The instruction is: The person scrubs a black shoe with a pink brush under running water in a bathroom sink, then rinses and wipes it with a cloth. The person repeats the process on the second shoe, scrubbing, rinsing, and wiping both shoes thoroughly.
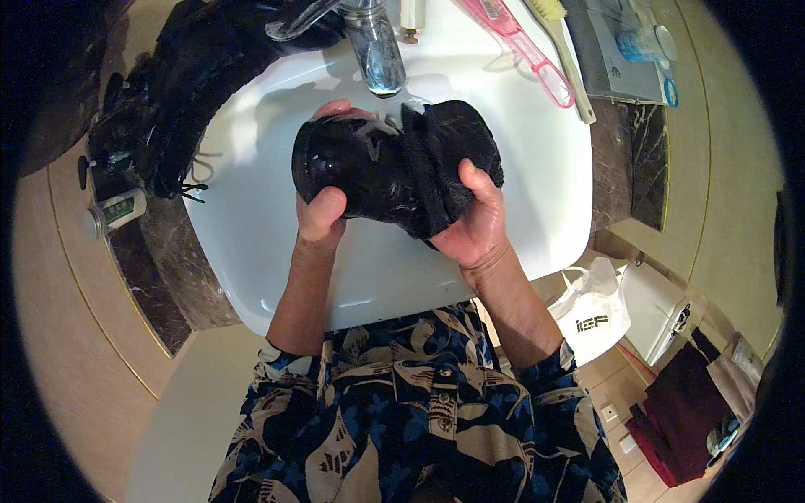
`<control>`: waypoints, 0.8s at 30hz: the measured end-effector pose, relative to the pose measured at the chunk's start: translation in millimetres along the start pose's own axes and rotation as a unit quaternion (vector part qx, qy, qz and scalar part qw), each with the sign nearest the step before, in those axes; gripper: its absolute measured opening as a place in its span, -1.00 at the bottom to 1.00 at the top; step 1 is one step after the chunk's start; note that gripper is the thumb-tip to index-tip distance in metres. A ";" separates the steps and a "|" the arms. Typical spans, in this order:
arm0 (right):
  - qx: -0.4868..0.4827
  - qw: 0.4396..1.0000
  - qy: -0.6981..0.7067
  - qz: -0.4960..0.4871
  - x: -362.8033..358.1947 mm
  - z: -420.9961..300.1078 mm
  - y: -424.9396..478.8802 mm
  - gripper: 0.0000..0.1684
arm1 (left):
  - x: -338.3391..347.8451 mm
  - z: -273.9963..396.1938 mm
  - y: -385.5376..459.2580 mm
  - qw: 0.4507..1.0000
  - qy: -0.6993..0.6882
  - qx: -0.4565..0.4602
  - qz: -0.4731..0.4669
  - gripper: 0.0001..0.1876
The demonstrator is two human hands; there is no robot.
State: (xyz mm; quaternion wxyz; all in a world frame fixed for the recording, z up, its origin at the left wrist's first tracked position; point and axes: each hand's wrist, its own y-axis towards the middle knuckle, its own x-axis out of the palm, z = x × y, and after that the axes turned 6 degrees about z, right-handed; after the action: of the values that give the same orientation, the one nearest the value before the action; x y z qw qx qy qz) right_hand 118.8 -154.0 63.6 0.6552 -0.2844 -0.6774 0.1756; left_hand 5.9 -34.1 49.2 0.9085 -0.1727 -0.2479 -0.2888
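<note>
A wet black item, apparently a shoe or boot point(358, 166), is held over the white washbasin point(390, 276) under the chrome faucet point(380, 63). Water runs from the spout onto its top. My left hand point(324, 210) grips its rounded, shiny end, with the thumb on top and fingers behind. My right hand point(478, 217) holds the other end, where the surface looks fuzzy and folded, thumb on top. The undersides of both hands' grips are hidden by the black item.
Pink-handled brush point(525, 47) and pale-handled brush point(569, 72) lie on the basin's right rim. Dark fabric with laces point(182, 94) covers the left rim; a small lidded jar point(119, 212) lies beyond it. A white bag point(594, 314) is at lower right.
</note>
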 end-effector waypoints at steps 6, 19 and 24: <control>-0.056 0.996 -0.040 0.055 9.9 -0.2 -9.1 -0.34 | -12.8 -14.5 4.6 0.996 -0.060 0.033 -0.056 -0.01; -0.182 0.961 -0.161 0.131 0.7 2.7 0.2 -0.38 | -4.9 9.0 -4.3 0.998 0.050 -0.030 -0.004 -0.16; -0.190 0.959 -0.164 0.135 -4.4 2.0 2.0 -0.39 | 11.2 8.7 -14.8 0.980 0.192 0.024 0.039 -0.32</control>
State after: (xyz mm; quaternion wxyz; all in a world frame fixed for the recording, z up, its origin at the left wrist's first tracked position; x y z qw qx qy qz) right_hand 117.0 -154.9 58.8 0.4393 -0.4597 -0.7518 0.1746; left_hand 1.8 -46.5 65.0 0.9534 -0.1019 -0.0687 -0.2754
